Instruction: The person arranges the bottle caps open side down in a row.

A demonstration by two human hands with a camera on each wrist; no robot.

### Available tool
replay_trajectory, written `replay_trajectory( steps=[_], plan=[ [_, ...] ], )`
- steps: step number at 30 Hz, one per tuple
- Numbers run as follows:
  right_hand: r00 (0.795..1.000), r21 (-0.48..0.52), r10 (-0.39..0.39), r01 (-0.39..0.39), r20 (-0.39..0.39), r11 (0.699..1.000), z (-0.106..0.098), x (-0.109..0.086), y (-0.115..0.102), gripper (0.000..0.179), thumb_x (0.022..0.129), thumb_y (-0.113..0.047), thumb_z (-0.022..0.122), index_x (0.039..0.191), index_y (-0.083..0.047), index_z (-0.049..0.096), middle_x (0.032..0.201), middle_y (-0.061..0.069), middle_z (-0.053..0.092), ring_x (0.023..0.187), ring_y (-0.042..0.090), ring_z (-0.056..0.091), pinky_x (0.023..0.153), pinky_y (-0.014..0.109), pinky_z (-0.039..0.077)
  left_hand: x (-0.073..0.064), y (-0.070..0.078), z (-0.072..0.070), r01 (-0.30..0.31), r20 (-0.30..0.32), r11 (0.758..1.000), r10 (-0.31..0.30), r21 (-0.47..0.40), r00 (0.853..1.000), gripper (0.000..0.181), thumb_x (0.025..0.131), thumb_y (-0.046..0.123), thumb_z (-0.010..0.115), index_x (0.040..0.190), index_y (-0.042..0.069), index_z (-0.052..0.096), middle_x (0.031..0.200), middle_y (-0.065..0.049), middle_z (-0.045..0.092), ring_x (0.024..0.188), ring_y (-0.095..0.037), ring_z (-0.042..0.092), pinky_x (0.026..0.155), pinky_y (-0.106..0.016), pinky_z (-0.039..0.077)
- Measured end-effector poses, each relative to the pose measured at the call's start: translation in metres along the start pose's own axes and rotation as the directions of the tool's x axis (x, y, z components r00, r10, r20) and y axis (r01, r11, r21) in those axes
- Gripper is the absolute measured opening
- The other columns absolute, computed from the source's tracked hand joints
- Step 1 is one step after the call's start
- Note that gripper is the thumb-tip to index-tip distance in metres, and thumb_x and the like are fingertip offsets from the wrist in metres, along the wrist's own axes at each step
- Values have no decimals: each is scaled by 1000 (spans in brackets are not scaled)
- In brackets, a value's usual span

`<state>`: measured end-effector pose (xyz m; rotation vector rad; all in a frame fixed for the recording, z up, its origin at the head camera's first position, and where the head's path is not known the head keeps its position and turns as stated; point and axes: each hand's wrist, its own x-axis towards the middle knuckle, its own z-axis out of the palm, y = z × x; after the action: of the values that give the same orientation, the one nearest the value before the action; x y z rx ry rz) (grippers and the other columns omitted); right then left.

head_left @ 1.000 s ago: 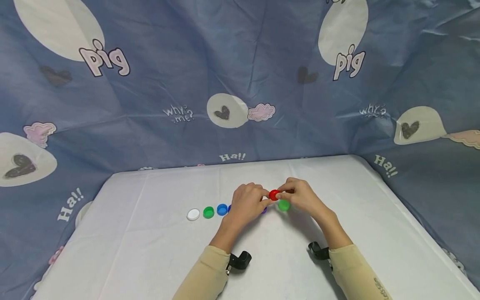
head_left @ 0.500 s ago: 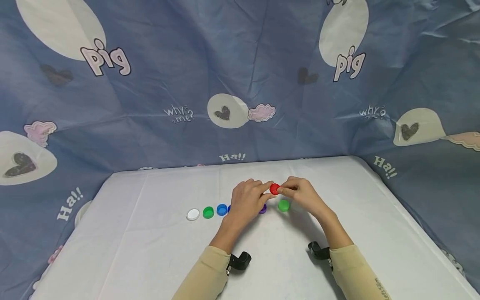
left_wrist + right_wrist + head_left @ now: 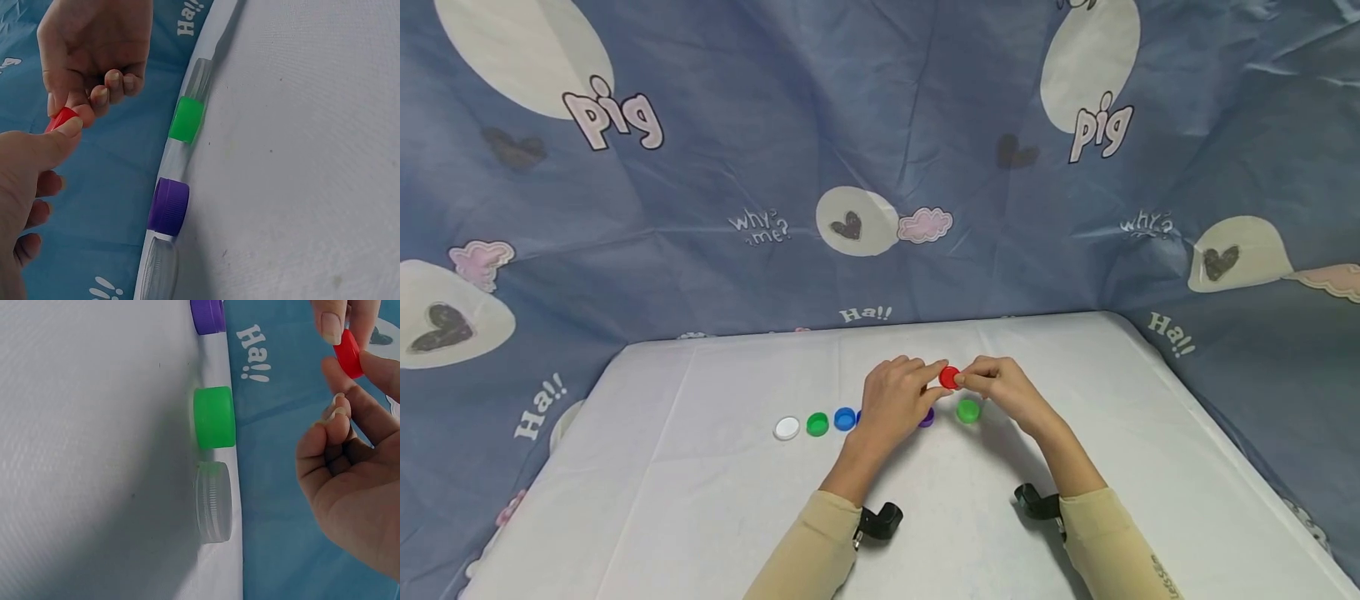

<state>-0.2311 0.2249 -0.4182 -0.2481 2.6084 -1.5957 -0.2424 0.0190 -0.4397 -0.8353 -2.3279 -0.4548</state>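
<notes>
A small red bottle cap (image 3: 950,377) is held up between my two hands over the table. My left hand (image 3: 891,404) pinches its edge, index fingertip at the top and thumb below. From the other side my right hand (image 3: 1007,390) pinches it between thumb and index finger, with the remaining fingers curled in the right wrist view. A light green cap (image 3: 968,411) lies on the cloth just below the red one. Beside the left hand sits a purple cap (image 3: 927,417), partly covered by that hand.
The caps continue leftward in a row: blue (image 3: 845,418), darker green (image 3: 817,424) and white (image 3: 786,428). A dark blue one is mostly hidden behind my left hand. A clear cap (image 3: 214,502) stands beside the light green one. A patterned blue cloth (image 3: 865,275) hangs behind the white-covered table (image 3: 715,517).
The red cap has risen slightly and been turned so its round face shows. My left index finger has straightened along its upper edge. The other caps have stayed put.
</notes>
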Motion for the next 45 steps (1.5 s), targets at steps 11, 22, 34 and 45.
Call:
replay_trajectory(
  steps=[11, 22, 34, 45],
  plan=[
    [1000, -45, 2, -1, 19, 999, 0, -3, -4, 23, 92, -29, 67, 96, -9, 78, 100, 20, 67, 88, 19, 55, 76, 34, 46, 1, -3, 1, 57, 34, 998, -56, -41, 998, 29, 83, 51, 76, 105, 32, 76, 58, 14, 52, 60, -4, 47, 54, -20, 36],
    [989, -140, -147, 142, -31, 980, 4, 1, 5, 26, 86, -23, 77, 111, -16, 77, 80, 3, 56, 75, 17, 49, 66, 26, 41, 4, -9, -5, 174, 151, 979, -157, -104, 976, 29, 83, 55, 74, 104, 35, 76, 58, 14, 49, 58, -4, 44, 51, -21, 32],
    [967, -224, -250, 233, -46, 946, 11, 1, 6, 23, 82, -14, 79, 105, -14, 78, 72, -1, 51, 67, 14, 44, 59, 25, 36, 1, -10, -3, 180, 208, 979, -156, -100, 966, 29, 83, 54, 73, 104, 34, 78, 61, 14, 54, 62, -4, 47, 52, -22, 33],
    [980, -295, -198, 184, -19, 938, 15, 2, 9, 22, 84, -16, 78, 105, -15, 78, 71, -1, 50, 66, 13, 44, 58, 25, 35, 0, -7, -2, 196, 216, 980, -181, -48, 959, 25, 81, 50, 77, 98, 32, 80, 63, 14, 58, 62, -5, 48, 51, -22, 34]
  ],
)
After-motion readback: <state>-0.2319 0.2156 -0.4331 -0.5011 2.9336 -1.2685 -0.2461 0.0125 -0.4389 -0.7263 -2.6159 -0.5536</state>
